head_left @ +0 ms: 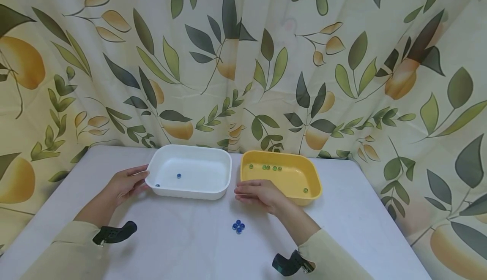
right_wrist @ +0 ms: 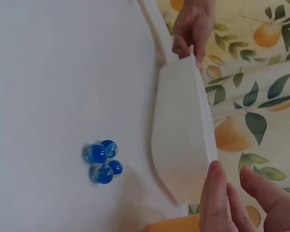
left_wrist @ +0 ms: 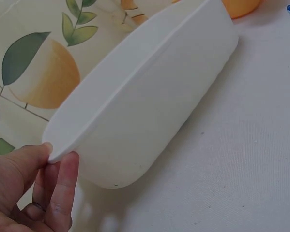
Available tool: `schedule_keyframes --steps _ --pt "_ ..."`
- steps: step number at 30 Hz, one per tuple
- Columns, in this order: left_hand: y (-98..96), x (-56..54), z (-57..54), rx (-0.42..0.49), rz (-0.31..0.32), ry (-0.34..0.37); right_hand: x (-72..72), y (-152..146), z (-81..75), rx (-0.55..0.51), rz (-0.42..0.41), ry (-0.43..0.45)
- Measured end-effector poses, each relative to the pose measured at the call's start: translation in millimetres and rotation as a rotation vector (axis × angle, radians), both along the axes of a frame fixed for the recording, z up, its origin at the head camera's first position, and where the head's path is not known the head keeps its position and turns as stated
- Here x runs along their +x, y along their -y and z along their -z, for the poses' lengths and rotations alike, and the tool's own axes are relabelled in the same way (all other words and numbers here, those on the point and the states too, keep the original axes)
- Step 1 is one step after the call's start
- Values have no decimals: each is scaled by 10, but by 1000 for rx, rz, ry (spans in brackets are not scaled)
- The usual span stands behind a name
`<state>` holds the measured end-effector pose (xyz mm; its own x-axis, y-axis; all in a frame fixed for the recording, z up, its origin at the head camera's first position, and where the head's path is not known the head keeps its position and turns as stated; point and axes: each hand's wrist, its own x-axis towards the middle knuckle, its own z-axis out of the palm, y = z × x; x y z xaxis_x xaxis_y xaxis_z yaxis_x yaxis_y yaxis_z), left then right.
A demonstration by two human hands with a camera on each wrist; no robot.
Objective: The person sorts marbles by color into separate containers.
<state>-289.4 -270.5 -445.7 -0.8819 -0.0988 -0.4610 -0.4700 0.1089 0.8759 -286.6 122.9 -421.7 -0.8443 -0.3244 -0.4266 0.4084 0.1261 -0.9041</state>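
Observation:
At the left end of the white tub, my left hand pinches the rim between thumb and fingers. In the left wrist view the thumb lies on top of the rim and the fingers sit beneath it. Two blue marbles lie inside this tub. My right hand hovers at the near left side of the yellow tub, its fingers extended toward the white tub and holding nothing. In front of the tubs, several blue marbles sit clustered on the white cloth.
Several green marbles lie in the yellow tub, most along its far side. A narrow gap separates the two tubs. Behind the white-covered table hangs a curtain with a leaf and fruit print.

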Motion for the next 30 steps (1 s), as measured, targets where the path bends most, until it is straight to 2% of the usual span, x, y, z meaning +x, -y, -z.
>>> schedule_keyframes --steps 10,24,30 --pt "0 -2 4 4 -3 0 203 -174 63 32 -26 -36" --pt "1 -10 12 10 -7 3 395 -299 352 94 54 -94" --pt "-2 -9 12 12 -9 0 460 -293 445 113 48 -103"
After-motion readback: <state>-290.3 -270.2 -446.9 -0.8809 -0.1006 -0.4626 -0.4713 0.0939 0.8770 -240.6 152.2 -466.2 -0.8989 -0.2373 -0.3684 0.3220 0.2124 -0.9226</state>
